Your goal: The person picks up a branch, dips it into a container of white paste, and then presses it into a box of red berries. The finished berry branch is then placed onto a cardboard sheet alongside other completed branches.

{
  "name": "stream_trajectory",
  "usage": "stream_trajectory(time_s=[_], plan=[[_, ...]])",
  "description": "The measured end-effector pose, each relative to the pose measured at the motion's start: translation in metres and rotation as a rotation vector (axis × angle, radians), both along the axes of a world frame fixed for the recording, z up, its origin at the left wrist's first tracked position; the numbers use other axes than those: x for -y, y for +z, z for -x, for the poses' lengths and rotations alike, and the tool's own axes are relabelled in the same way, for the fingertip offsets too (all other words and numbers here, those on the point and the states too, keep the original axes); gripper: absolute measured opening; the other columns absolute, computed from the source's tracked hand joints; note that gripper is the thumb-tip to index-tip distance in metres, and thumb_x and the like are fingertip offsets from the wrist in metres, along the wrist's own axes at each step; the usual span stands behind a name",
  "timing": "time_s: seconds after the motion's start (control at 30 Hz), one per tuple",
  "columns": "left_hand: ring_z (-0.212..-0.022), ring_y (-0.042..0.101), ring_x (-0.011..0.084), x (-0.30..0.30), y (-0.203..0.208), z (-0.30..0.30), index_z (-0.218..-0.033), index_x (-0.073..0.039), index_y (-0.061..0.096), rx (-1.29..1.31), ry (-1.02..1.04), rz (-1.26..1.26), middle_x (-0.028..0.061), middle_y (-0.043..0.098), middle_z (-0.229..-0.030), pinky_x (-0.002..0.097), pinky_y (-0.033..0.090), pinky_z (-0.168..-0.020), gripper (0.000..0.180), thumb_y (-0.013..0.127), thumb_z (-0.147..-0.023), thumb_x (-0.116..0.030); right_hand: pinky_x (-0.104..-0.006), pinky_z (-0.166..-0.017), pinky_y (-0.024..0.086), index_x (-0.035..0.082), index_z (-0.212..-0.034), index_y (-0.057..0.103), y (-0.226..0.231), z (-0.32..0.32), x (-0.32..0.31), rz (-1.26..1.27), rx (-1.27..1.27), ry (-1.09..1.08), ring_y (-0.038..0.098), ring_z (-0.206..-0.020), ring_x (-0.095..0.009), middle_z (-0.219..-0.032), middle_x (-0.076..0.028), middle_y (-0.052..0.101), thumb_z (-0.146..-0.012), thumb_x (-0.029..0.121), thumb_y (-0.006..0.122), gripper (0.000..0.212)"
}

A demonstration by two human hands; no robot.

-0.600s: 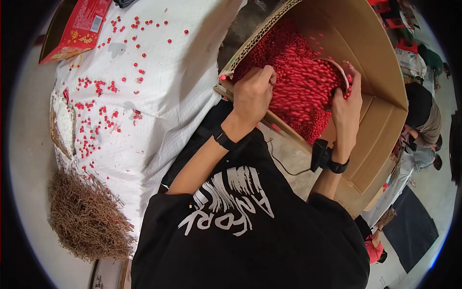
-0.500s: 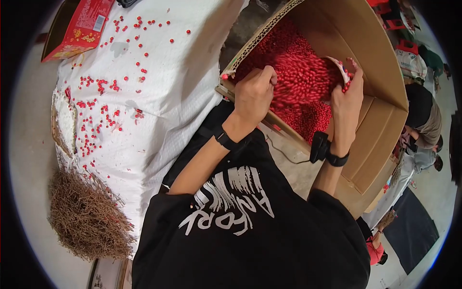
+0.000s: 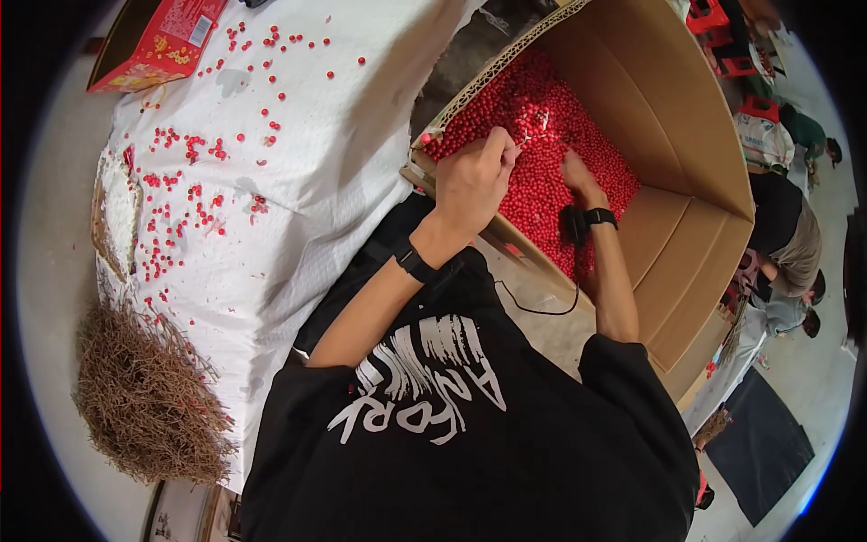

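Note:
Small round red berries (image 3: 596, 167) fill much of the large cardboard box (image 3: 691, 212) in front of me; I cannot tell if they are real. My left hand (image 3: 476, 185) is closed in a pinch over the box's near left part. Thin whitish bits (image 3: 540, 125) show just beyond its fingertips, on a brightly lit patch of berries. Whatever it grips is too small to name. Inside the box, my right hand (image 3: 582, 178) reaches down to the berries, and its fingers are partly hidden. A black device on a cord (image 3: 572, 223) sits at that wrist.
To my left, a white cloth (image 3: 307, 135) carries scattered berries. A heap of brown twigs (image 3: 149, 393) lies at its near end, and a red printed carton (image 3: 172, 41) stands at its far end. People (image 3: 786, 217) are at the far right near a black mat (image 3: 759, 438).
My right hand has left a pale-edged curved piece, no longer seen there, and moved left and down to the berries. The blurred, moving berries between my hands now lie still. My left hand stays pinched.

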State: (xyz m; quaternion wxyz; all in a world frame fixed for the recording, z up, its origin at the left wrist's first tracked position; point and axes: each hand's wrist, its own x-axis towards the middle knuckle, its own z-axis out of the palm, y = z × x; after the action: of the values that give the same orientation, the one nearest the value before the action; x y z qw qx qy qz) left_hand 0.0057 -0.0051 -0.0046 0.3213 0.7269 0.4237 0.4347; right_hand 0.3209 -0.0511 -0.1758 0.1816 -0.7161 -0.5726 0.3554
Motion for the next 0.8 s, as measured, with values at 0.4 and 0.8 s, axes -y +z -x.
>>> stream_trajectory(time_s=[0.4, 0.8], plan=[[-0.058, 0.062, 0.0241, -0.003, -0.001, 0.003, -0.083, -0.01, 0.05, -0.064, 0.006, -0.026, 0.0045, 0.059, -0.066, 0.0367, 0.048, -0.05, 0.021, 0.067, -0.078, 0.002, -0.0304, -0.093, 0.047, 0.002, -0.126, 0.058, 0.235, 0.076, -0.011, 0.024, 0.027, -0.294, 0.061, -0.104, -0.016, -0.115, -0.008, 0.068, -0.086, -0.001, 0.049, 0.042], [-0.061, 0.063, 0.0256, -0.001, 0.001, 0.004, -0.083, -0.009, 0.051, -0.012, -0.001, 0.018, 0.0056, 0.06, -0.068, 0.037, 0.048, -0.052, 0.022, 0.069, -0.077, 0.001, -0.045, -0.089, 0.05, 0.004, -0.121, 0.061, 0.227, 0.091, -0.071, -0.512, 0.495, -0.256, 0.063, -0.099, -0.041, -0.106, -0.023, 0.067, -0.083, 0.01, 0.054, 0.04]])
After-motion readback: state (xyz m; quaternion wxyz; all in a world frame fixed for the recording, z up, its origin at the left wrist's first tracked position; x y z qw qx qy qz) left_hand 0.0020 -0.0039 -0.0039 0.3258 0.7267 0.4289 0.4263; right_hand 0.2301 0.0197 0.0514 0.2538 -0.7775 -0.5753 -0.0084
